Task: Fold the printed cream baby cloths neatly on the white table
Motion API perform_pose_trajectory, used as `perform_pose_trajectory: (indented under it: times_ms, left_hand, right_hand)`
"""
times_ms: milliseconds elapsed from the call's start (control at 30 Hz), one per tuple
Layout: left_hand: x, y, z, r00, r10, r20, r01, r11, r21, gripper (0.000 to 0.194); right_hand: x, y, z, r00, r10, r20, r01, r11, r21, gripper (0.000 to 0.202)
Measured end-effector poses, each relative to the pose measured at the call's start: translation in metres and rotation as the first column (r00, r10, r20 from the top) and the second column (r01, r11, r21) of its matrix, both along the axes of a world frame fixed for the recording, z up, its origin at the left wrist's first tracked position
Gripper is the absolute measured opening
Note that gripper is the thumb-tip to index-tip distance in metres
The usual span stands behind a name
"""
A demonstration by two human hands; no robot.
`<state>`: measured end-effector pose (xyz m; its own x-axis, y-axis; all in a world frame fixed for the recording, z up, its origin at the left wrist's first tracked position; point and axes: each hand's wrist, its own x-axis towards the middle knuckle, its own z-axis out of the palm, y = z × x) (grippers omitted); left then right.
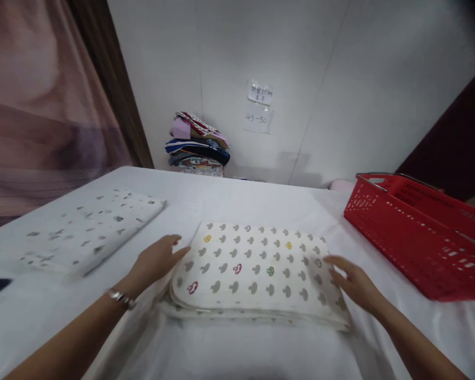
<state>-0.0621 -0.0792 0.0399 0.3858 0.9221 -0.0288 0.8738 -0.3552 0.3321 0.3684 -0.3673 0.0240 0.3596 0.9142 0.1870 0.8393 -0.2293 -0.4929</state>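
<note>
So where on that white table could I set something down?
The white table shows bare behind the mushroom-print cloth and between it and the red basket, beyond the right hand. It's tighter on the left, where the left hand partly fills the gap to the grey-patterned cloth.

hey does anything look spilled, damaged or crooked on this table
No spill or damage shows. The folded mushroom-print cloth looks slightly uneven: at its near left corner, lower layers stick out past the top one.

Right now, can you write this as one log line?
mushroom cloth: folded | left hand: by left edge | right hand: by right edge | red basket: right
</note>
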Motion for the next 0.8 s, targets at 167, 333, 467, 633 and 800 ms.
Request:
perform_pose_trajectory:
  times_ms: [167,333,467,633,800]
  left_hand:
    - [0.083,0.07,-0.013,0.933,-0.357,0.053,0.346,0.927,0.147,0.054]
    - [0.119,0.104,-0.02,0.913,-0.392,-0.11,0.384,0.919,-0.094,0.057]
    - [0.119,0.117,-0.02,0.862,-0.476,-0.172,0.46,0.879,-0.127,0.042]
    - [0.125,0.145,-0.011,0.886,-0.413,-0.211,0.443,0.888,0.124,0.037]
    - [0.146,0.159,-0.013,0.912,-0.296,-0.285,0.344,0.929,0.137,0.033]
  right_hand:
    - [0.061,0.077,-0.002,0.983,-0.181,0.028,0.182,0.982,-0.044,0.035]
    - [0.086,0.097,-0.005,0.96,-0.192,-0.204,0.132,0.951,-0.278,0.042]
    - [0.093,0.096,-0.002,0.911,-0.188,-0.366,0.051,0.935,-0.352,0.024]
    - [0.107,0.129,0.001,0.883,-0.147,-0.447,0.056,0.976,-0.21,0.027]
    - [0.108,0.188,-0.012,0.936,-0.327,-0.13,0.31,0.941,-0.134,0.037]
